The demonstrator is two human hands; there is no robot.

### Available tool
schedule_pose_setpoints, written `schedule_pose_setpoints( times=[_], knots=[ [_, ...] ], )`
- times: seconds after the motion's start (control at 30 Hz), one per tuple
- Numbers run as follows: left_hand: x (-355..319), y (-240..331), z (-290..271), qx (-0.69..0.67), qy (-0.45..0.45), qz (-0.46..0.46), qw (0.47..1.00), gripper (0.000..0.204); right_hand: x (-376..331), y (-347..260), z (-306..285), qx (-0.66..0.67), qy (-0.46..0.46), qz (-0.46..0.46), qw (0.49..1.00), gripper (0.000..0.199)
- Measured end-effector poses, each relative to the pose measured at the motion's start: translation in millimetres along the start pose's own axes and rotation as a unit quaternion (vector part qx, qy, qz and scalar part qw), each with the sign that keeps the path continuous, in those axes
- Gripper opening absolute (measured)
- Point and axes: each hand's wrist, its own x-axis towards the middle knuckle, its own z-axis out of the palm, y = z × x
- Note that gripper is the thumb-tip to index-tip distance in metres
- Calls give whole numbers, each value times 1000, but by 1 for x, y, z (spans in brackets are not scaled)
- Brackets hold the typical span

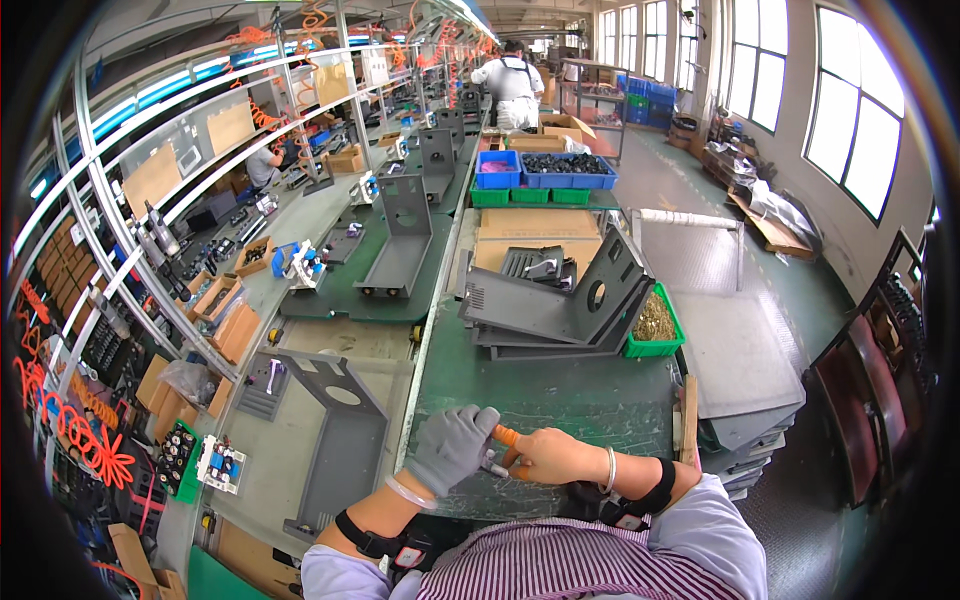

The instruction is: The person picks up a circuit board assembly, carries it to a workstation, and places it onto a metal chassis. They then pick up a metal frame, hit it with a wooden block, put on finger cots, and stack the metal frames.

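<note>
My left hand (pixel 450 448), in a grey glove, is curled closed above the green work surface just in front of me. My right hand (pixel 556 456) is bare except for orange coverings on its fingertips. It meets the gloved fingers, its own fingers bent into a pinch. A small dark piece shows between the hands, too little of it to name. Beyond them lies a stack of grey L-shaped metal brackets (pixel 530 309). Another grey bracket (pixel 343 450) stands on the conveyor to my left.
A green bin of small brass-coloured parts (pixel 676 348) sits right of the stack. Blue bins (pixel 570 180) stand farther back. Flat grey sheets (pixel 735 365) are piled at right. Left of the conveyor are a metal frame, orange coiled hoses (pixel 95 450) and cardboard boxes. A person works far ahead.
</note>
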Motion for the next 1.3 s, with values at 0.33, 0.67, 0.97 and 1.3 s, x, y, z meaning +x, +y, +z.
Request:
schedule_pose_setpoints(
  times=[0.33, 0.67, 0.97, 1.3],
  knots=[
    [-2, 5, 19, 19, 19, 43, 999, 17, 6, -4, 6, -38, -31, 16, 999, 26],
    [5, 13, -2, -19, 224, 19, 974, 20, 20, 11, 10, 7, 69, 44, 997, 66],
    [3, 25, 24, -153, 211, -59, 964, 13, 22, 13, 22, 66, 159, -11, 985, 96],
    [5, 29, 7, -262, 116, -15, 958, 13, 16, 25, 33, 4, 182, -40, 982, 52]
  ],
)
